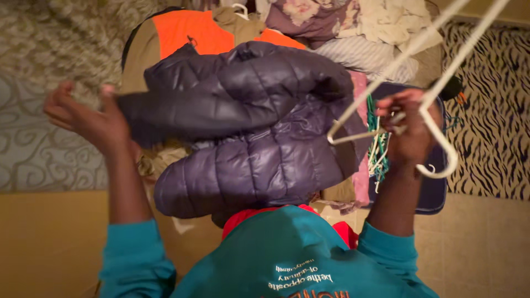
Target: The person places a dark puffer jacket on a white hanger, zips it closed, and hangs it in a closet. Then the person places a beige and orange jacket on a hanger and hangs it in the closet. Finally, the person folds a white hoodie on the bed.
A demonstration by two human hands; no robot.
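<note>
My left hand (88, 118) pinches one end of the purple puffer jacket (248, 132) between thumb and fingers (107, 94), the other fingers loosely spread behind. My right hand (411, 129) is curled shut around the white hangers (436, 94), which jut up and out past my wrist. The jacket hangs in front of me, slung between my hands and sagging over my chest, above the heap of clothes (353, 33).

I judge the pinch thin: the slick fabric could slide free and drop onto the heap. The hanger hook could also catch the jacket's far edge, since it sits just beside it.
</note>
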